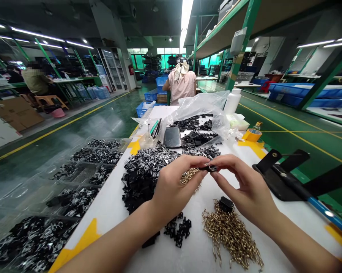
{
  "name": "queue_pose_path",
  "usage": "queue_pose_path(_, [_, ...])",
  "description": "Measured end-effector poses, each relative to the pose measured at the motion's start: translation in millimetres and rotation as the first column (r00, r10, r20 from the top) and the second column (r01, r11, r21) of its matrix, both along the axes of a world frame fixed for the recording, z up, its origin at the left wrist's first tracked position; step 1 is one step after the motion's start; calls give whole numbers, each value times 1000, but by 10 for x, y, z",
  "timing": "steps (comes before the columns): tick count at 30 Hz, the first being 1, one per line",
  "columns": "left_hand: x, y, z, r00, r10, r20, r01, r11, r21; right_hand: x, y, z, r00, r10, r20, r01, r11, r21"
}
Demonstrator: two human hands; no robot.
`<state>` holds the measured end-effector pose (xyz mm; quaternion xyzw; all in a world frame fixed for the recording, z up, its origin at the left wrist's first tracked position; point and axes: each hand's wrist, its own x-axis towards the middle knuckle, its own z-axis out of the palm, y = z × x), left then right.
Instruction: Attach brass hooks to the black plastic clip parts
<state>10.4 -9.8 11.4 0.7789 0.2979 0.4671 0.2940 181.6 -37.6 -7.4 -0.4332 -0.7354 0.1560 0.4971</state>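
Note:
Over the middle of the white table, my left hand (173, 180) and my right hand (246, 184) meet, pinching one small black part (210, 168) between thumbs and fingertips. Fingers cover much of it, so its exact kind cannot be made out. Below my right hand lies a heap of small brass-coloured bent pins (233, 237), with a black block (226, 204) on top. More brass pins (189, 175) show behind my left hand. To its left is a big pile of black plastic pieces (136, 189) and shiny metal clips (148, 159). Several loose black pieces (178, 229) lie nearer me.
A clear compartment tray (82, 178) full of parts stands at left. Farther back are a phone-like dark device (172, 137), a clear plastic bag (199, 106), a white bottle (232, 101) and yellow tape (252, 135). A black fixture with a blue handle (327, 212) occupies the right edge.

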Motion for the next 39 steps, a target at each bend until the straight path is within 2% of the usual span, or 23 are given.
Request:
queue_pose_path(3, [-12,3,9,999,-1,-39,5,995,95,18,-7,-19,999,6,-43,-5,1000,19])
queue_pose_path(7, [-12,12,-6,999,1,-48,5,992,128,37,-5,27,999,15,51,-18,998,63])
queue_pose_path(13, [4,64,-105,998,-35,55,17,954,300,54,15,57,991,18,136,-38,989,144])
queue_pose_path(24, [3,80,-137,999,-34,0,32,969,243,58,36,14,982,13,186,-45,985,166])
queue_pose_path(31, [-40,67,-158,995,29,-92,2,945,327,8,71,-88,978,19,208,-66,973,223])
queue_pose_path(34, [-71,88,-190,988,62,-142,-4,928,373,-41,104,-127,981,-11,195,-34,974,225])
queue_pose_path(36, [-82,107,-202,984,75,-162,-9,927,376,-57,93,-71,966,-51,252,-6,975,222])
queue_pose_path(39, [-83,119,-192,982,92,-166,-35,948,318,42,-20,140,877,-110,468,15,979,202])
